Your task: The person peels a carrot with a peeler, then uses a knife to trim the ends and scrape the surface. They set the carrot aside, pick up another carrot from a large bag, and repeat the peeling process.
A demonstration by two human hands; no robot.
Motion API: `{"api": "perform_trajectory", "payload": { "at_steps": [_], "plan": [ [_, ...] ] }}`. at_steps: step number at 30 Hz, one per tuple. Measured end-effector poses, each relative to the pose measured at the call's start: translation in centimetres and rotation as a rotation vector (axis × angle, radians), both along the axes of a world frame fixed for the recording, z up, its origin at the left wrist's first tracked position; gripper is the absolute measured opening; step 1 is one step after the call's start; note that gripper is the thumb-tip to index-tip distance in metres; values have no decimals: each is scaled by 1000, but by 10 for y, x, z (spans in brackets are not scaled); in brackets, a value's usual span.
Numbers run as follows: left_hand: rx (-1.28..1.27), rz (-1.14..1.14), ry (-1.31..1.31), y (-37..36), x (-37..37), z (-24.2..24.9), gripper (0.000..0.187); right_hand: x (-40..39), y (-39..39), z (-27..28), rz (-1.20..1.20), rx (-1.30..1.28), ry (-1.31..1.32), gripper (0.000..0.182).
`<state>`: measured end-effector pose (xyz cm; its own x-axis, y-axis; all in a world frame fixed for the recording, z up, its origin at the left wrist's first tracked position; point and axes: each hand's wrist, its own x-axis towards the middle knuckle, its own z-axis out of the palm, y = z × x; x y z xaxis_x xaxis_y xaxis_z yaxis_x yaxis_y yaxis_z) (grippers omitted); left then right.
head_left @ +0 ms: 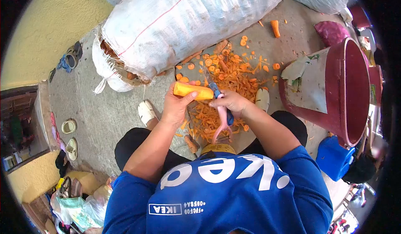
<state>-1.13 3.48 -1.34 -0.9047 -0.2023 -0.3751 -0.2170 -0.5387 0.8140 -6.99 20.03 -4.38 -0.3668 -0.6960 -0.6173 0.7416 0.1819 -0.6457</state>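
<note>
My left hand (177, 104) is closed around a thick peeled carrot (194, 91), held level over the floor. My right hand (232, 102) grips a knife (215, 89) with a blue handle, its blade pointing away from me and slightly left, beside the carrot's right end. A pink Y-shaped peeler (221, 123) is in the same hand, its forked head towards my body. Beneath both hands lies a wide heap of orange carrot peelings (238, 77), mixed with round cut-off carrot ends (209, 62).
A big white woven sack (188, 25), torn open at its left end, lies across the front. On the right stands a tilted maroon tub (307, 108), with a blue jerrycan (334, 156) nearer me. One carrot (275, 28) lies apart beyond the heap. Slippers (69, 126) and plastic bags (79, 209) are left.
</note>
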Motion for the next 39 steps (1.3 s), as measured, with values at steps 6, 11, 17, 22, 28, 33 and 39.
{"api": "perform_trajectory", "payload": {
  "at_steps": [6, 11, 17, 22, 28, 33, 39],
  "plan": [
    [-255, -254, -128, -19, 4, -4, 33, -10, 4, 9, -188, 40, 132, 30],
    [-528, -627, -66, -11, 5, -5, 34, -13, 4, 7, -55, 68, 351, 27],
    [50, -553, -327, -3, 7, -6, 17, -4, -4, 32, 121, 407, 884, 20],
    [214, -447, -471, -6, 5, -2, 15, 9, -4, 32, 298, 643, 1360, 19],
    [301, -402, -488, -8, 5, -2, 13, 15, -6, 29, 407, 705, 1416, 16],
    [465, -330, -574, -2, 8, -1, 9, 24, -10, 7, 420, 875, 1575, 13],
    [393, -373, -561, -1, 9, -1, 9, 22, -8, 3, 436, 860, 1596, 8]
  ]
}}
